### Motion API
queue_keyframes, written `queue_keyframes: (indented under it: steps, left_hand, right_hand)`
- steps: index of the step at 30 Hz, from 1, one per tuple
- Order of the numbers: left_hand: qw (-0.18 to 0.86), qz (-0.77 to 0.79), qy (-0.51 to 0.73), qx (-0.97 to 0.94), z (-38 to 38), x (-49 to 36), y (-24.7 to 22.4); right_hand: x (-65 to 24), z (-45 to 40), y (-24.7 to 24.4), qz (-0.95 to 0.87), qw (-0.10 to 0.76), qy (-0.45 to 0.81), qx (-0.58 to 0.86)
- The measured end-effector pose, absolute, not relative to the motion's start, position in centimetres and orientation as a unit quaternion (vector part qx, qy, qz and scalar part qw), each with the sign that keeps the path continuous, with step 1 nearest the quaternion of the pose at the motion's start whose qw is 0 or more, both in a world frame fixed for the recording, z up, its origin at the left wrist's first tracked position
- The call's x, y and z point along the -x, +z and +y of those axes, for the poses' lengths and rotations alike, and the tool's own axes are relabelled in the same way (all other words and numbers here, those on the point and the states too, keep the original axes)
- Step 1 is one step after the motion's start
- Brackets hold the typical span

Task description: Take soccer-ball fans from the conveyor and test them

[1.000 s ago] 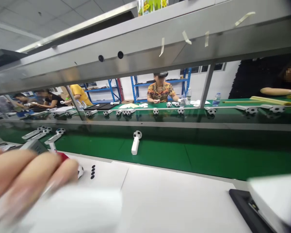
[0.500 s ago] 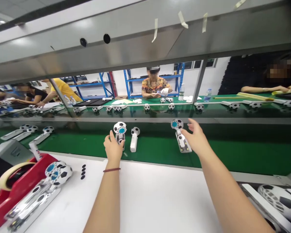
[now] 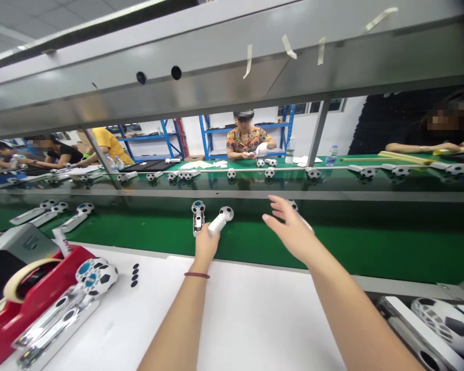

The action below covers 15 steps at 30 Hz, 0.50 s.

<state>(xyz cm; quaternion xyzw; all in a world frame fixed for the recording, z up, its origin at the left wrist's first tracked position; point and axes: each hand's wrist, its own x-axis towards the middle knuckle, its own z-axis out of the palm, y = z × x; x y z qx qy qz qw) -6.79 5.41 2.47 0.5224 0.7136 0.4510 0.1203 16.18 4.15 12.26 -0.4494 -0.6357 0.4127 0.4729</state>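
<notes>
My left hand (image 3: 206, 245) is closed on the white handle of a device with a football-patterned round head (image 3: 226, 214), which is tilted over the green belt. Just left of it, an open-backed device with a turquoise disc (image 3: 198, 207) lies on the belt. My right hand (image 3: 292, 226) hovers over the belt, fingers spread and nothing in them. Behind that hand another football-headed device (image 3: 293, 204) is mostly hidden. On the white worktop (image 3: 251, 314) at left, a pair of open-backed devices (image 3: 67, 314) lie beside several black discs (image 3: 135, 275).
A red tape dispenser (image 3: 34, 304) stands at the left of the worktop. More football-headed devices (image 3: 75, 216) lie on the belt (image 3: 371, 242), and others (image 3: 458, 322) sit at bottom right. Across the line, a person (image 3: 247, 139) works. A metal beam (image 3: 216, 77) spans overhead.
My left hand has moved right, leaving the open-backed device and taking hold of the white-handled one, now tilted. My right hand has shifted left, away from the open-backed device at right.
</notes>
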Motion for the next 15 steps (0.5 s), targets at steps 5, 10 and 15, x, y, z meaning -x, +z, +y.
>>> queue_keyframes:
  steps: [5, 10, 15]
  left_hand:
    - [0.017, 0.569, 0.506, -0.648, 2.1, 3.1, 7.6]
    - [-0.086, 0.38, 0.527, -0.756, -1.3, -0.3, 11.0]
    - [-0.097, 0.287, 0.519, -0.799, -2.7, -1.2, 11.6]
  right_hand:
    - [-16.1, 3.8, 12.0, -0.633, 0.353, 0.535, 0.435]
    - [-16.8, 2.9, 14.2, -0.575, 0.437, 0.612, 0.322]
    - [-17.6, 2.4, 15.7, -0.534, 0.511, 0.623, 0.256]
